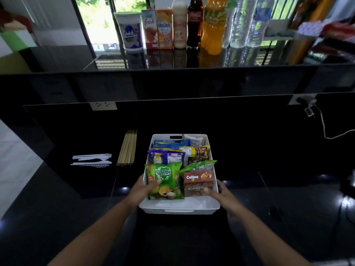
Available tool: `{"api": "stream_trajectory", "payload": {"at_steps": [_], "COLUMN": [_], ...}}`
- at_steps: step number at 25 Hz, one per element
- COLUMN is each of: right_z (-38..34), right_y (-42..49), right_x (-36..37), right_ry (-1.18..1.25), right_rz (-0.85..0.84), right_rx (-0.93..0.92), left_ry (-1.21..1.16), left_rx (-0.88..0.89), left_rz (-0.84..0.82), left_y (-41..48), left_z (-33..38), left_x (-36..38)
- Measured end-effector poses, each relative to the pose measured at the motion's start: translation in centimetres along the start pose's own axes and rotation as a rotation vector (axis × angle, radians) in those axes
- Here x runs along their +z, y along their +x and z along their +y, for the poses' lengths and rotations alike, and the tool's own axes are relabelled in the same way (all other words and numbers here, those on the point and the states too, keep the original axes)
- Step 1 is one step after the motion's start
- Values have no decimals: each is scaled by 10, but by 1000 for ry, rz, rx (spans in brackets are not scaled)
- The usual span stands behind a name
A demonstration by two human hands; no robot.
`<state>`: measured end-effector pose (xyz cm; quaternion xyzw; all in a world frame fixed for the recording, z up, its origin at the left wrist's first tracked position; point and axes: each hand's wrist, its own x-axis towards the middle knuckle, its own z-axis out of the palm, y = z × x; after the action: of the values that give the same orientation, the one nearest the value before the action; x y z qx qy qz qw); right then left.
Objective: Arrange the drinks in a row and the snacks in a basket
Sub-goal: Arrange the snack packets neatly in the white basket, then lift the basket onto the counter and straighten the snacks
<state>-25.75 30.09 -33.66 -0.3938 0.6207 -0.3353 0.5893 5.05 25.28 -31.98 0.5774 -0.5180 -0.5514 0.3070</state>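
Left hand (143, 189) and right hand (219, 192) are gripping the white basket (178, 206); we are holding it level while moving.

The white cup (132, 33) reads "Quick"; the red carton (150, 29) beside it reads "fresh"; the orange carton (164, 29) carries Thai script above "4 in 1"; the dark bottle (195, 22) bears the Coca-Cola script; in the basket (178, 205), the brown box (198, 183) says "Collon" twice, on top and front; the green bag (164, 181) has white lettering too stylised to read; print on the other packets is too small.
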Motion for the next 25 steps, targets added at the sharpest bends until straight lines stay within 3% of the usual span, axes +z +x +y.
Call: {"api": "stream_trajectory", "payload": {"at_steps": [7, 14, 25], "right_z": [-11, -25, -87], "right_y": [-8, -30, -102], "right_x": [29, 51, 47], "right_ry": [99, 216, 167], "right_rz": [21, -23, -171], "right_rx": [-106, -85, -324], "left_ry": [-168, -157, -176], "left_rx": [12, -5, 103], "left_rz": [-20, -16, 98], "left_y": [1, -25, -129], "left_z": [-8, -1, 93], "left_x": [0, -24, -38]}}
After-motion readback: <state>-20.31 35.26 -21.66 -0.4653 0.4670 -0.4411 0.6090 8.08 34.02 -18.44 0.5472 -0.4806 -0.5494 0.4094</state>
